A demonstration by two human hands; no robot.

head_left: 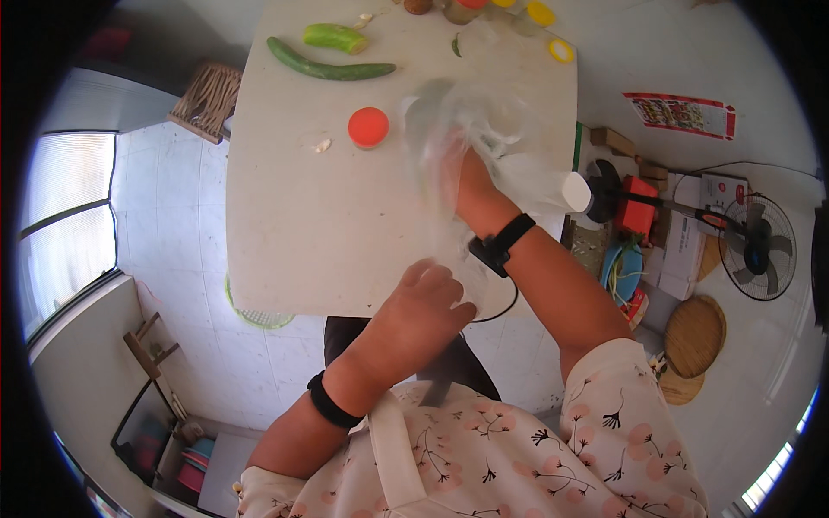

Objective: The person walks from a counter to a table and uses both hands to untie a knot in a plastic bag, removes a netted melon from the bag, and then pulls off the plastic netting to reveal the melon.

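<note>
Right hand (471,177): positioned over the middle of the off-white, smooth-topped counter (294,224), its front part wrapped in a crumpled, translucent plastic bag (432,129). The bag and blur obscure the fingers; whether they are apart or clamped on the plastic cannot be told. A black strap with a small dark device encircles this wrist.

Left hand (419,315): located at the counter's near edge, below the bag, with a black band on the wrist. Its fingers are bent; whether they grip any plastic cannot be determined.

The bag lies right of a round container with an orange-red lid (369,128). Just left of that container is a small whitish scrap (323,146). Towards the far left side are a long, curved, dark green cucumber (332,69) and, just beyond it, a thicker, light green vegetable piece (335,37). A small green pepper-like pod (456,46) lies beyond the bag; a yellow-rimmed round item (561,50) sits near the far right corner.
</note>
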